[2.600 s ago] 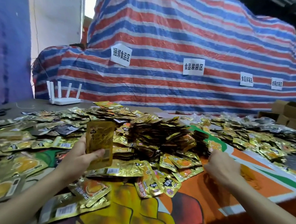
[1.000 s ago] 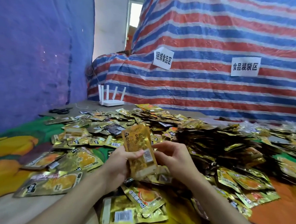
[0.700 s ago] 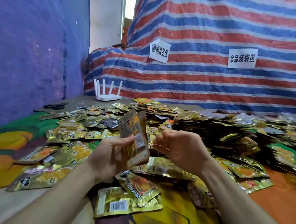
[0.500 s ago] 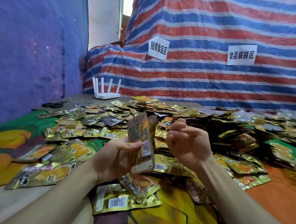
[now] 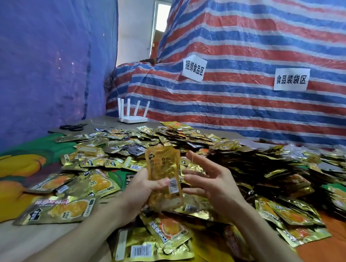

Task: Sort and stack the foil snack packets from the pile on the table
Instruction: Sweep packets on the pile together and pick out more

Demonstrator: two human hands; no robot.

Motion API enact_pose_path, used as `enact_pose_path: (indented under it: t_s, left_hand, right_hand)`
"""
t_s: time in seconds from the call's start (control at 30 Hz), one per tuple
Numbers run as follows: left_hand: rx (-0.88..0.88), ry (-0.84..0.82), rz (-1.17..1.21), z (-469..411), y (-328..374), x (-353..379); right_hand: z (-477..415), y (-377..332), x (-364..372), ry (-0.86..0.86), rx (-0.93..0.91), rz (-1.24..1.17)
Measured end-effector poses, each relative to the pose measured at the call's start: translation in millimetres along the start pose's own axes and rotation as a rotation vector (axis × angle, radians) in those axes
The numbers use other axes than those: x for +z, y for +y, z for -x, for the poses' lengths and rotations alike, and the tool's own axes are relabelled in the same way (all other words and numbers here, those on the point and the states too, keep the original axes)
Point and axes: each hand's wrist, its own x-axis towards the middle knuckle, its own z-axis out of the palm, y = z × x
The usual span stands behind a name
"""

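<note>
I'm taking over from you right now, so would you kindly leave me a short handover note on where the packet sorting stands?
Left hand: grips a small upright stack of gold foil packets, back side with the barcode facing the camera.
Right hand: open with fingers spread, just right of the stack, holding nothing.
Pile: a large heap sits behind and to the right of the hands, and loose packets are scattered across the table in front and to the left.
Done: only the few packets in the held stack.
Left: nearly everything. Gather the loose packets, line them up, add them to the stack.
</note>
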Motion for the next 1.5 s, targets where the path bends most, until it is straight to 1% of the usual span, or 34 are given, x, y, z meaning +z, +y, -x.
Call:
enact_pose_path:
  t_s: [0.1,0.17,0.23,0.3,0.4,0.5,0.6,0.67,0.73,0.83,0.87,0.93,1.03,1.13,1.2,1.27,1.33,1.37,1.43,1.5]
  left_hand:
    - [0.019,-0.063,-0.156,1,-5,2]
    - [0.035,-0.116,-0.183,4,-3,2]
    - [0.060,-0.172,-0.193,6,-1,2]
    - [0.098,-0.217,-0.217,8,0,4]
    - [0.184,-0.242,-0.344,13,4,10]
    - [0.265,-0.261,-0.549,18,10,15]
    - [0.338,-0.222,-0.877,24,17,14]
    - [0.425,-0.192,-1.092,29,20,14]
    - [0.509,-0.181,-1.210,32,21,16]
    - [0.598,-0.169,-1.357,29,16,20]
    - [0.615,-0.159,-1.363,27,12,20]
    - [0.639,-0.121,-1.216,25,8,19]
    - [0.561,-0.091,-0.922,23,7,17]
    - [0.507,-0.052,-0.732,18,7,15]
    - [0.468,-0.061,-0.636,17,8,14]
    - [0.416,-0.022,-0.524,16,11,13]
    - [0.370,0.015,-0.410,14,12,10]
    - [0.367,0.011,-0.389,14,13,7]
    - [0.401,0.007,-0.451,14,13,3]
    - [0.416,0.024,-0.441,13,14,0]
  right_hand:
    - [6,-2,11,-0.032,-0.098,0.186]
    - [9,-5,13,-0.032,-0.190,0.388]
    - [11,-8,14,-0.033,-0.266,0.541]
    - [13,-10,14,-0.059,-0.322,0.620]
    - [13,-12,12,-0.073,-0.391,0.706]
    - [15,-19,7,-0.074,-0.430,0.768]
    - [18,-25,7,-0.103,-0.415,0.791]
    - [20,-28,6,-0.131,-0.418,0.794]
    - [21,-30,5,-0.164,-0.418,0.820]
    - [20,-28,5,-0.231,-0.354,0.914]
    - [19,-27,5,-0.248,-0.328,0.930]
    - [17,-24,6,-0.256,-0.271,0.911]
    - [14,-23,3,-0.230,-0.202,0.837]
    - [14,-19,3,-0.210,-0.188,0.786]
    - [14,-14,4,-0.149,-0.206,0.743]
    - [11,-10,2,-0.052,-0.221,0.681]
    - [9,-11,-2,-0.045,-0.203,0.590]
    - [8,-11,-5,-0.071,-0.186,0.559]
    - [8,-12,-9,-0.109,-0.147,0.528]
    - [7,-14,-10,-0.109,-0.109,0.467]
